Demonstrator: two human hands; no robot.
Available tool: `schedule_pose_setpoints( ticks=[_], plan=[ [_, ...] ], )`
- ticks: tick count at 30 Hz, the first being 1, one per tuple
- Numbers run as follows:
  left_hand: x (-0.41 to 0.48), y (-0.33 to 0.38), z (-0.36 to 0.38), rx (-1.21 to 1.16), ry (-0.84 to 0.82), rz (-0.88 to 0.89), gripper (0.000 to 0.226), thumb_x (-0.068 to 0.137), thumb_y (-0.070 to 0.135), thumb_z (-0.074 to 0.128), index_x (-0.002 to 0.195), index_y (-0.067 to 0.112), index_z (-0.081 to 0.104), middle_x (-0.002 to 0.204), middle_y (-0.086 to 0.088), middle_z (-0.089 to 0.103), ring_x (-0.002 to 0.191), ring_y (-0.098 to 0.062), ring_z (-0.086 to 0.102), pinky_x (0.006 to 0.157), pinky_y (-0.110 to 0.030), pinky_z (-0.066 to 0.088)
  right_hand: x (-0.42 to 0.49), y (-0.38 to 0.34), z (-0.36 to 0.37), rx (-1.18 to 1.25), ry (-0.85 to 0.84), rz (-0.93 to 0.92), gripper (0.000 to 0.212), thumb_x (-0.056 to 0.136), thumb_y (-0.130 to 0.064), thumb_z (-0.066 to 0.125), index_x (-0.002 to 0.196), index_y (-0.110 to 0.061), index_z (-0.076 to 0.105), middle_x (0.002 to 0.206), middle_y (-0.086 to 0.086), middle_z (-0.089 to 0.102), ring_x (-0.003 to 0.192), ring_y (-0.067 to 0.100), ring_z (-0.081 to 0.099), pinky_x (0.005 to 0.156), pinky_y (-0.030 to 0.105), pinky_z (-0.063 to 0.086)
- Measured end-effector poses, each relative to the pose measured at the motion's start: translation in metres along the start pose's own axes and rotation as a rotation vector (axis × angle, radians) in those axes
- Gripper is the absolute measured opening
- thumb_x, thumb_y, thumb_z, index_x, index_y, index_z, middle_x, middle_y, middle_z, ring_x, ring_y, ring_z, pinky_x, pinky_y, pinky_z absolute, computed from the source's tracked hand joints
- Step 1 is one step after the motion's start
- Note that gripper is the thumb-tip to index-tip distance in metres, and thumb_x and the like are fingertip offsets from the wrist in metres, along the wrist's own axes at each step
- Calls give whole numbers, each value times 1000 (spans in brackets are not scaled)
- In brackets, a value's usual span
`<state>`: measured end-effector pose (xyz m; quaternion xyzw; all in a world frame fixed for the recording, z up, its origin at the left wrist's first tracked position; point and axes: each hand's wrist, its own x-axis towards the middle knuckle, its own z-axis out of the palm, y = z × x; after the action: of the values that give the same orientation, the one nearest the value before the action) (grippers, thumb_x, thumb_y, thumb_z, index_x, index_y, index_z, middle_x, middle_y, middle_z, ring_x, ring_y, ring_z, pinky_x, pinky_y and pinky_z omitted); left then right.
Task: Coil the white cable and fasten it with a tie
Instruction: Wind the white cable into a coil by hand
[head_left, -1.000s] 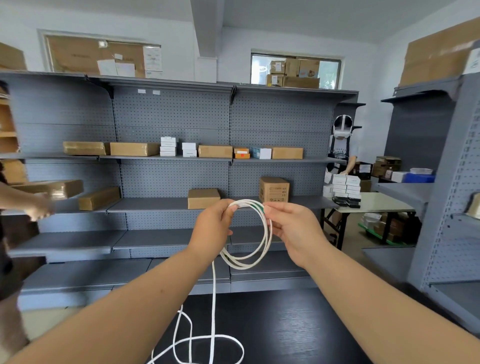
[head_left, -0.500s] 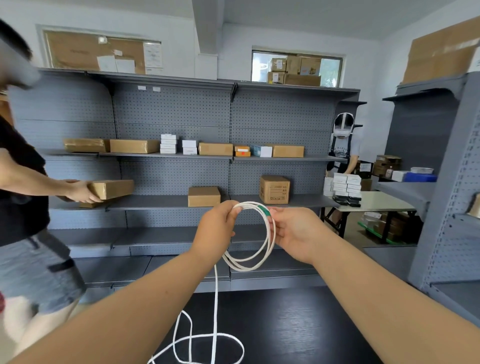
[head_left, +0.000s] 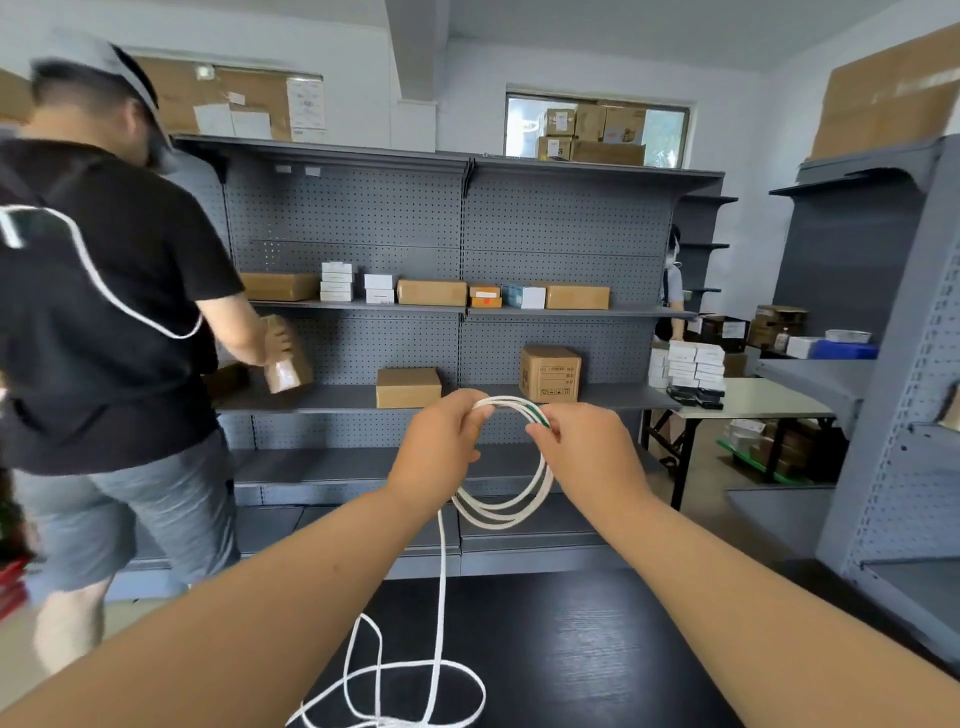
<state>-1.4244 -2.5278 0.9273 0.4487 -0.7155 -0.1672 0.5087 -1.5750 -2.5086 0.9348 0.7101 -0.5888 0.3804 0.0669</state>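
White round cable (head_left: 511, 512): one, part-coiled, held up at centre frame above a black wood-grain table (head_left: 597, 649). One coil; three strands show along its lower arc. One strand drops from the coil's left side to the table, and the slack lies there in loose loops at bottom centre. One green band (head_left: 537, 415) sits on the coil's upper right.

Hands: two. Left hand (head_left: 441, 447) has its fingers curled round the coil's upper left. Right hand (head_left: 587, 452) pinches the coil at the green band. They are close but not touching, with a short arc of cable between them.

Grey pegboard shelving (head_left: 561, 223) fills the background. The stocked upper shelf shows three flat brown cartons and two stacks of white boxes. The shelf below has two brown cartons in clear view.

One person in a black T-shirt (head_left: 93, 312) stands at frame left, back to the camera, one hand on a brown carton (head_left: 284, 364) tilted on end over the lower shelf.

Versus half a second ago:
- That person is further into frame and now covers the left third.
- Their carton was level and is now tipped up.
- Coil, both grips and the slack on the table are essentially unchanged.
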Motion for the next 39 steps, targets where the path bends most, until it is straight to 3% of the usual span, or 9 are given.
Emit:
schedule_pose_setpoints(
  ticks=[3,7,11,15,21,24,29,35,39],
  plan=[
    [0,-2,0,15,-37,-8,17,97,22,44,100,17,60,68,6,47,61,-6,53,55,-5,47,0,5,0,-102,12,-30,24,94,-30,48,100,-15,66,93,6,66,88,26,59,65,27,34],
    [0,-4,-1,-1,-31,-17,20,97,22,44,103,14,62,66,6,46,56,-5,52,61,-12,52,3,2,0,-141,5,-55,23,95,-28,45,104,-12,60,99,7,62,91,26,56,66,29,34],
    [2,-1,-3,37,-68,13,17,98,22,43,90,19,58,62,7,42,52,-4,51,54,-5,43,4,-4,1,-147,-16,-149,24,96,-24,42,115,-11,52,109,8,59,98,29,57,75,37,45],
    [4,1,-9,120,-161,17,26,97,25,44,73,30,50,62,9,47,49,-4,54,51,-10,37,7,-3,3,-276,-88,-227,26,99,-26,35,110,-9,51,102,9,60,90,31,58,69,37,43],
    [-2,-9,-18,-351,-365,-272,11,92,17,57,81,14,58,72,0,62,64,-11,61,62,-18,52,11,2,0,-365,-43,-293,24,99,-19,36,99,-8,57,80,9,56,71,30,55,58,32,34],
    [-7,-18,-18,-478,-406,-374,5,90,14,59,86,11,60,79,-2,64,77,-14,61,83,-29,55,10,3,-5,-375,33,-280,21,98,-18,42,96,-7,59,73,10,56,61,29,51,52,31,32],
    [-12,-17,-8,-472,-346,-379,12,93,19,54,85,15,63,83,3,68,76,-9,59,68,-18,47,7,6,-7,-346,81,-222,23,99,-22,40,94,-8,58,78,11,63,61,27,49,48,28,25],
    [-16,-10,13,-267,-125,-338,26,96,32,46,90,12,62,83,2,69,79,-19,57,84,-38,49,1,13,-7,-159,175,-93,27,98,-22,40,97,-6,62,80,17,67,76,36,61,58,31,35],
    [-17,-9,17,-120,-195,-259,12,94,24,50,96,21,62,88,-2,64,78,-15,54,80,-31,47,-3,25,-7,-51,187,51,28,97,-26,41,96,-9,63,79,12,67,77,32,60,59,31,35]
  ],
)
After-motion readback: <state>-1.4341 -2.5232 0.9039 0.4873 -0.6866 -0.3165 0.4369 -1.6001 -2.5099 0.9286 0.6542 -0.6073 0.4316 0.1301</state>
